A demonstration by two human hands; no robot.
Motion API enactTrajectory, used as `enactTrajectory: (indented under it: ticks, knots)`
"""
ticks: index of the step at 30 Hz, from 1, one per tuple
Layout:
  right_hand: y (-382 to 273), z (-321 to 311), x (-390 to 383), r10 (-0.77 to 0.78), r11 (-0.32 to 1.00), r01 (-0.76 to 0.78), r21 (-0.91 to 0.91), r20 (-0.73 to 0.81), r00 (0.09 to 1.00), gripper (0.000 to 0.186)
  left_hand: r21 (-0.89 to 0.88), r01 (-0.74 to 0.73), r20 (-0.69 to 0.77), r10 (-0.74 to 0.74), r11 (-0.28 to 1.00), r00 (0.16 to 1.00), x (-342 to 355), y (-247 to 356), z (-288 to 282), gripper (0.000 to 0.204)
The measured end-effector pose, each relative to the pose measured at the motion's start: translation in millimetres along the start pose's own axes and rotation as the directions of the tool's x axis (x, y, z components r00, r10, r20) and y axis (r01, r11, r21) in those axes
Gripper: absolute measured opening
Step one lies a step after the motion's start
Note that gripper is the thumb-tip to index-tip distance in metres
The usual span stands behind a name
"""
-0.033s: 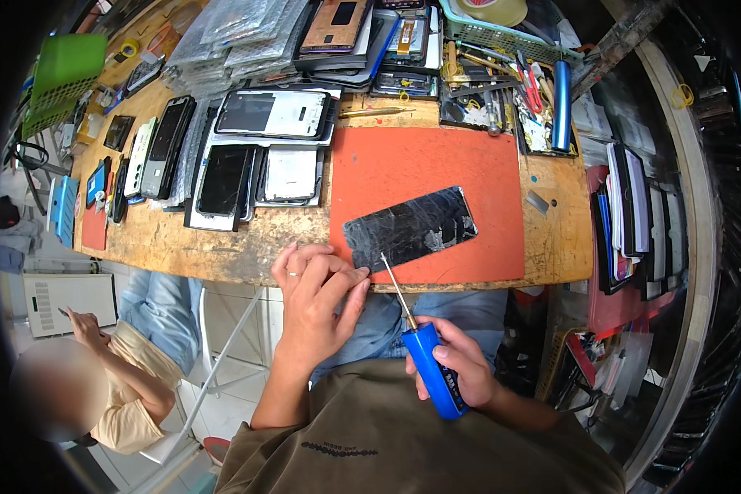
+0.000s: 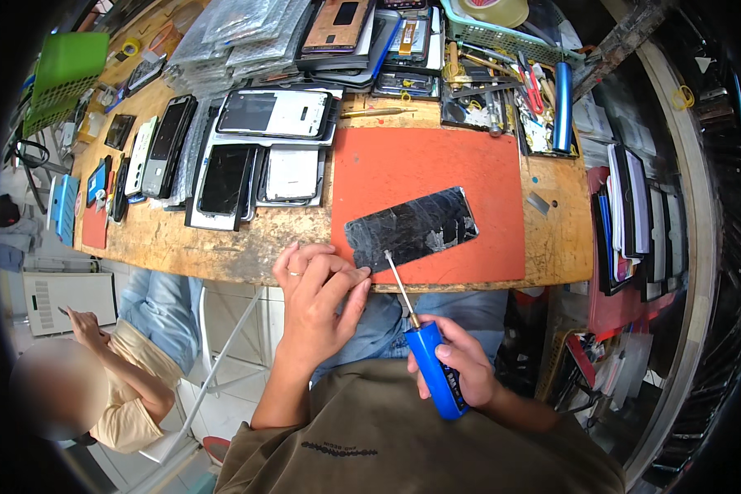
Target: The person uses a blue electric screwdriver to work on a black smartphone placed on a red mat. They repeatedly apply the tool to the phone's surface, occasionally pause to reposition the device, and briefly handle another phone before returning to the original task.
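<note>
A dark phone screen panel [image 2: 412,226], patchy with whitish residue and scraped marks, lies at a slant over an orange-red mat [image 2: 461,156]. At its near left corner my left hand [image 2: 317,288] is closed, thumb and fingertips pinching the edge. My right hand [image 2: 461,358] grips a blue-handled tool [image 2: 436,370] with a long thin metal shaft, apparently an electric glue remover. Its tip rests on or just over the panel's surface near the lower edge; exact contact cannot be made out. The palm side of my left hand is hidden.
Stacked phones and screen parts [image 2: 272,111] crowd the bench's left. Bubble-wrap bags [image 2: 230,41] are piled behind. A tray of hand tools [image 2: 543,107] stands far right, below a green basket [image 2: 502,37]. Another person [image 2: 132,383] sits at lower left.
The tool's tip has shifted slightly right along the panel, and its handle tilts a little with it. The panel has moved very slightly right; my left hand looks still.
</note>
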State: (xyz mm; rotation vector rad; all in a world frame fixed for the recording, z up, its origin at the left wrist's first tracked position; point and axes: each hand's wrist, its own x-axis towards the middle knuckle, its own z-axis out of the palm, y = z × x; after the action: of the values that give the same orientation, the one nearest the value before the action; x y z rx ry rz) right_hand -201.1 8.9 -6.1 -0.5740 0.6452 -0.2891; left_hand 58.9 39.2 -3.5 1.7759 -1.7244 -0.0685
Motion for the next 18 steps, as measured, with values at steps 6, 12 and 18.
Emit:
enactTrajectory:
  ticks: [6, 12, 18]
  knots:
    - [-9.7, 0.7, -4.4, -0.048, 0.991, 0.051, -0.125, 0.027, 0.998, 0.067, -0.098, 0.156, -0.045, -0.161, 0.983, 0.986, -1.0, 18.7, -12.2, 0.013]
    - [-15.6, 7.5, 2.0, 0.054, 0.943, 0.021, -0.333, 0.214, 0.975, 0.066, -0.85, 0.457, 0.284, -0.503, 0.262, 0.817, -2.7, 22.1, -7.7, 0.019]
    - [-26.5, 16.5, 6.7, 0.063, 0.947, 0.018, -0.32, 0.241, 0.968, 0.066, -0.86, 0.369, 0.15, -0.517, 0.352, 0.843, -11.4, 8.3, -5.7, 0.029]
